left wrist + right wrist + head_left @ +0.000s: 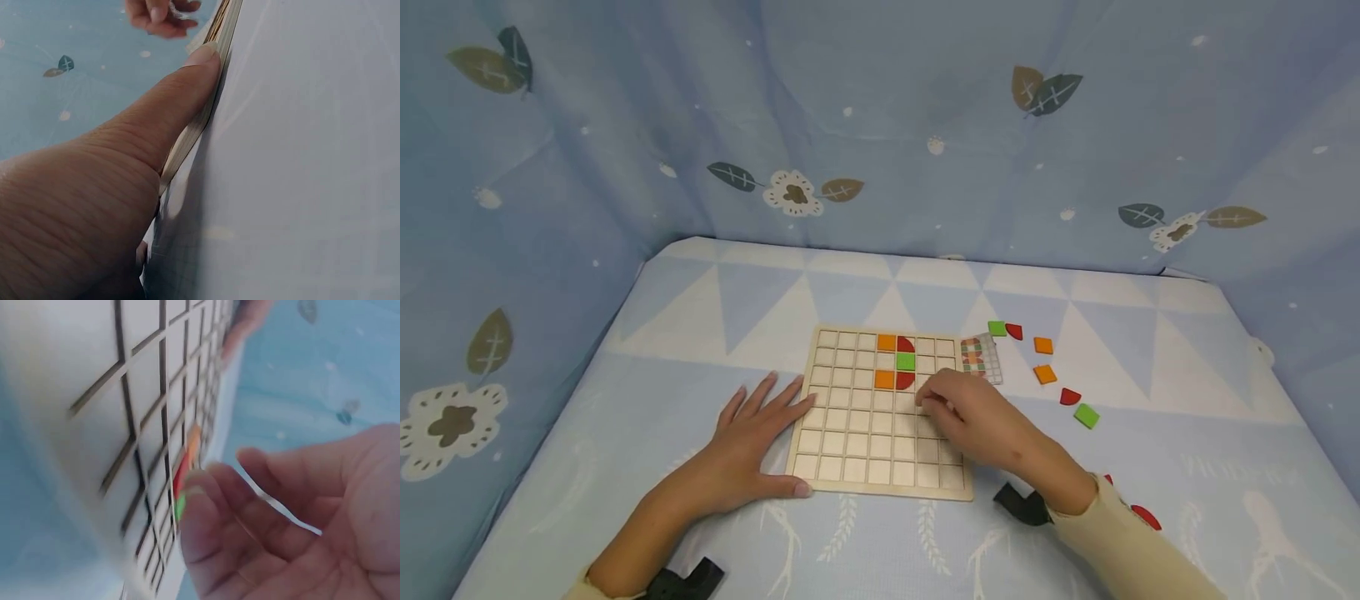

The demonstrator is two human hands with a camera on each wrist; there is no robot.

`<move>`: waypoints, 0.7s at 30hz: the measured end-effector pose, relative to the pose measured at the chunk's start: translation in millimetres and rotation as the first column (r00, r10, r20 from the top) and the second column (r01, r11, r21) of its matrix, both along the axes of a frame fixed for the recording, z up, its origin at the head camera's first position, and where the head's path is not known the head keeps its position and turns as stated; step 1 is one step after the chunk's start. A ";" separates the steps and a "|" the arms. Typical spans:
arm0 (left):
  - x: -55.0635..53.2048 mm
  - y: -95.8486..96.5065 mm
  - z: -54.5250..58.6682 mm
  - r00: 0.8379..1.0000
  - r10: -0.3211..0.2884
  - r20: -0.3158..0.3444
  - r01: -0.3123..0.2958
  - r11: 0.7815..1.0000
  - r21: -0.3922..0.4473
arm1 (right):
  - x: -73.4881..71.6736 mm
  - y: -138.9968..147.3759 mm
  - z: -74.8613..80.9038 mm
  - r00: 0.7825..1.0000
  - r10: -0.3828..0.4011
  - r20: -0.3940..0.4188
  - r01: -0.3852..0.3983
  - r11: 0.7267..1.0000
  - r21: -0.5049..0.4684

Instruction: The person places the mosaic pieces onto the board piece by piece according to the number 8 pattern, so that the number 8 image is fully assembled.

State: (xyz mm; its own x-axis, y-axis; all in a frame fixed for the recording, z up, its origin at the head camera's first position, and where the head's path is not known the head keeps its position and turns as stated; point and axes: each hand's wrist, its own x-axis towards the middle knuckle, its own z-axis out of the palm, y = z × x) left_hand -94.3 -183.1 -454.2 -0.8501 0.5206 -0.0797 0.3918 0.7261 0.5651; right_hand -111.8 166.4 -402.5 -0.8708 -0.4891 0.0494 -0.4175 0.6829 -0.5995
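A wooden grid board [850, 421] lies flat on the table. Orange square tiles [887, 342], red quarter-round tiles [906, 381] and a green square tile [906, 361] sit in cells of its upper rows. My left hand [748, 454] is spread flat, fingertips at the board's left edge and thumb at the near-left corner. In the left wrist view that thumb [169, 100] touches the board's side. Over the board's right part hovers my right hand [981, 417]. Its fingers [206, 537] bend loosely in the right wrist view, with no tile visible between them and the thumb.
A small printed pattern card [991, 358] lies at the board's upper right, by my right hand. Loose tiles are scattered further right: a green one [1086, 416], an orange one [1044, 374], a red one [1070, 397] and several others. My right sleeve [1131, 542] passes beside red pieces.
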 end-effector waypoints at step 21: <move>1.2 -0.4 -1.4 1.000 0.009 0.018 -0.009 1.000 0.004 | 69.5 150.5 -2.7 0.911 -0.389 0.137 0.310 0.865 0.394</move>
State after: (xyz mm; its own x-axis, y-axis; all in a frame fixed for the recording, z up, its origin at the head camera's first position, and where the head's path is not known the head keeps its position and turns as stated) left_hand -93.1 -183.5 -455.6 -0.8531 0.5135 -0.0928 0.3752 0.7273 0.5747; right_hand -42.2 316.9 -405.2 -0.9585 -0.0998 -0.2671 -0.0054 0.9429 -0.3332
